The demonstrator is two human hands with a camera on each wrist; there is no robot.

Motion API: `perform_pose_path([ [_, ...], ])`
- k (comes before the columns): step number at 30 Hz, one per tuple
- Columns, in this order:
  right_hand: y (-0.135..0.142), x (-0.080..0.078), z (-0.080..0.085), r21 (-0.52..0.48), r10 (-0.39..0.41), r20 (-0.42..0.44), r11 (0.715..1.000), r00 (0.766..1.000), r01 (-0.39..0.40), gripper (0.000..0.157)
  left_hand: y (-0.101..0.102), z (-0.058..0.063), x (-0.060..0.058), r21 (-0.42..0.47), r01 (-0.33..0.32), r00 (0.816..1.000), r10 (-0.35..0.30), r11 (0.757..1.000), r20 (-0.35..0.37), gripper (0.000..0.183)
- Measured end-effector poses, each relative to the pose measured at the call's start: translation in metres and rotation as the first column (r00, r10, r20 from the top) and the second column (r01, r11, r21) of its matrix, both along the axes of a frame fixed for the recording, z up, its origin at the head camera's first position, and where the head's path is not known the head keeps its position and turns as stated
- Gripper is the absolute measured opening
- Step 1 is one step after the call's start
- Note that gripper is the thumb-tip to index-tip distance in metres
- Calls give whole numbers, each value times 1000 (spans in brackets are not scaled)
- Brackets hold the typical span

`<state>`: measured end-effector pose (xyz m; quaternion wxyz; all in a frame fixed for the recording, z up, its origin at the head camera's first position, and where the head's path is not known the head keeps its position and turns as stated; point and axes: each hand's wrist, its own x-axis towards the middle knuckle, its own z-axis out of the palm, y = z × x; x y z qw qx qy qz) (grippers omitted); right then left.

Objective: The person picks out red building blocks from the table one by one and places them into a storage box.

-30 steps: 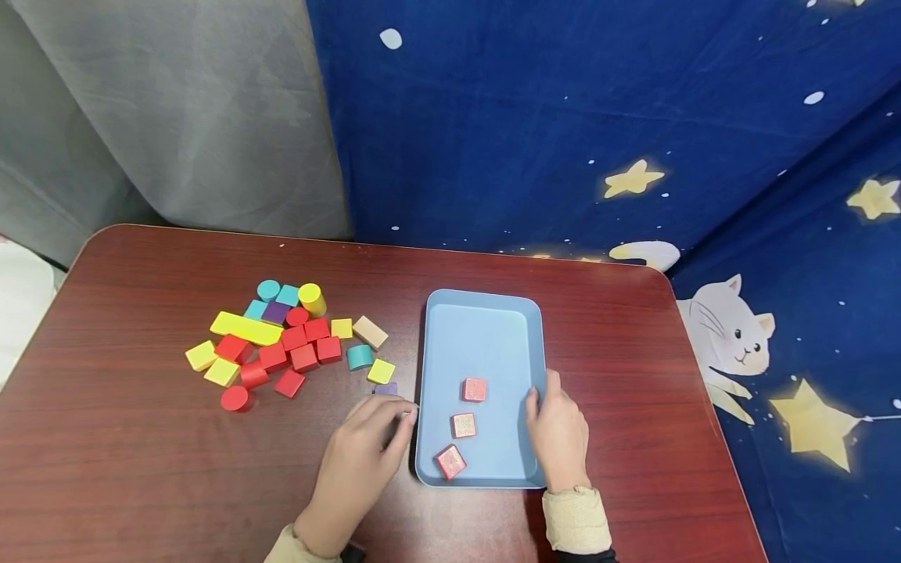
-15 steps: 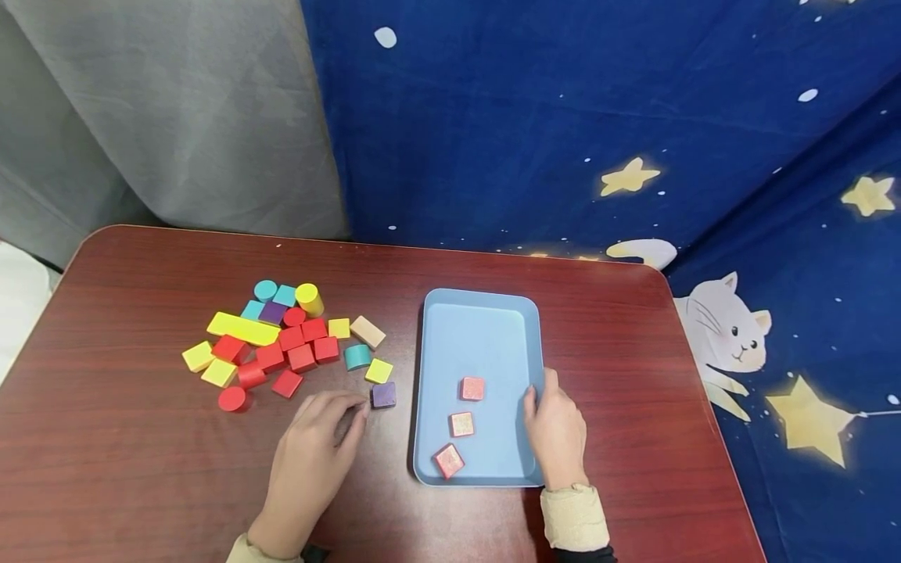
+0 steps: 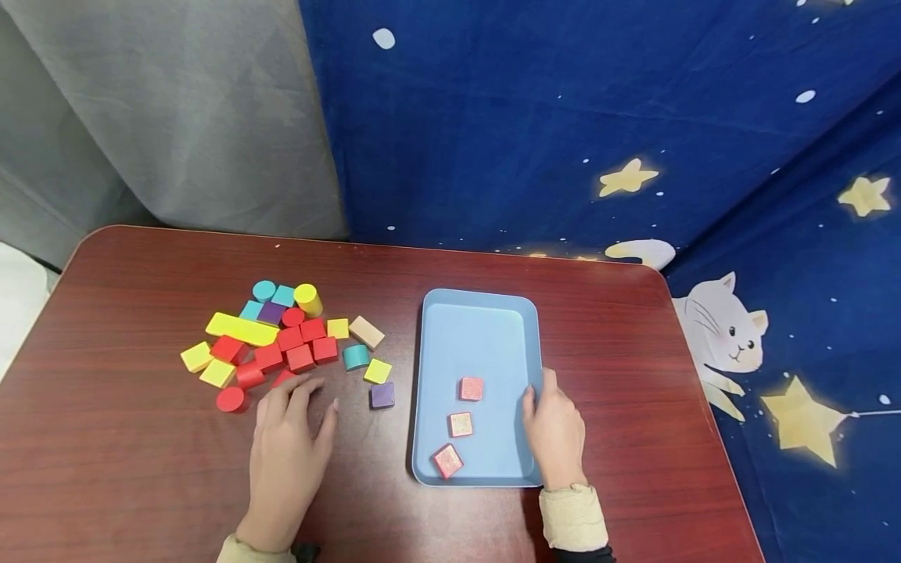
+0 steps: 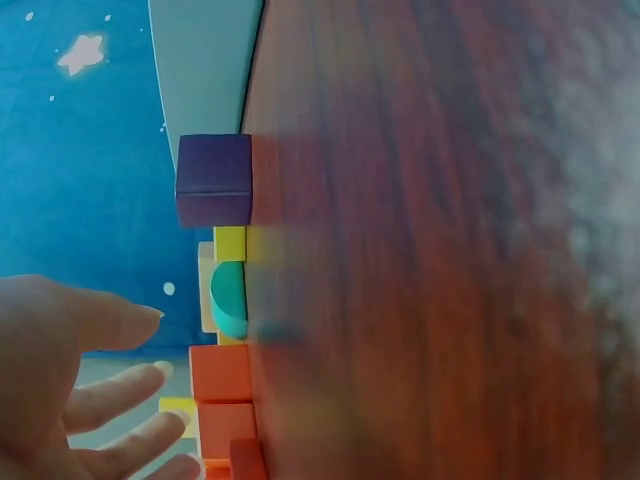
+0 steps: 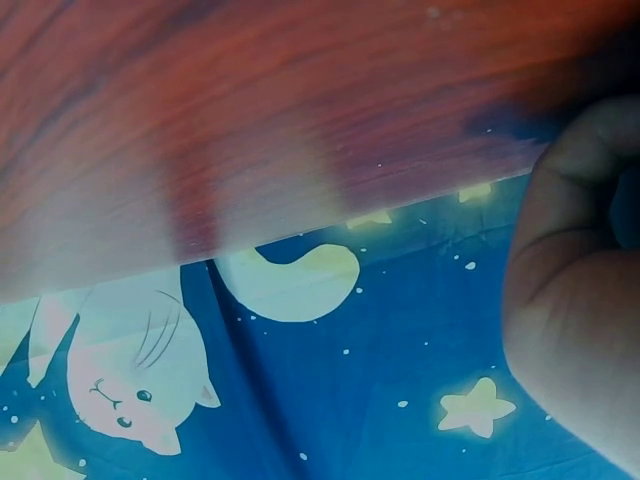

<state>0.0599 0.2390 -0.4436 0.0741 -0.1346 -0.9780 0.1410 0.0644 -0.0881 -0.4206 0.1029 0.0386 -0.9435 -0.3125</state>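
Observation:
My left hand [image 3: 287,450] hovers by the near side of the block pile, fingers spread and holding nothing. Its fingertips partly cover a red block [image 3: 283,377]; whether they touch it I cannot tell. In the left wrist view, thumb and fingers are apart beside a row of red blocks [image 4: 222,373]. A purple block [image 3: 382,396] lies alone to the right of that hand. With thumb inside the rim, my right hand [image 3: 556,434] grips the right edge of the blue tray [image 3: 481,292]. Three small pinkish cubes, one of them a paler cube [image 3: 461,424], sit in the tray.
Left of the tray are a long yellow block [image 3: 242,329], a yellow cylinder [image 3: 307,299], a teal arched block [image 3: 356,357], a tan block [image 3: 367,332] and several others. The table's far edge meets a blue star-patterned curtain [image 3: 479,125].
My left hand has moved left from the tray's edge to the red blocks, and its fingers have spread. The purple block has come into full view. My right hand stays on the tray.

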Motion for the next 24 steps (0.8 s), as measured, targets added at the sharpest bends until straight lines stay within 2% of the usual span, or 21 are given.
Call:
perform_pose_path([
  [14,-1,0,1,2,-1,-4,1000,1000,1,33,-5,-6,-7,-10,2,998,-2,1000,55,55],
  [20,-2,0,1,3,-5,-16,1000,1000,5,32,-8,-9,-9,-55,24,997,-20,998,72,57],
  [24,-1,0,1,5,-7,-13,1000,1000,7,33,-9,-10,-11,-89,35,998,-29,995,64,51],
])
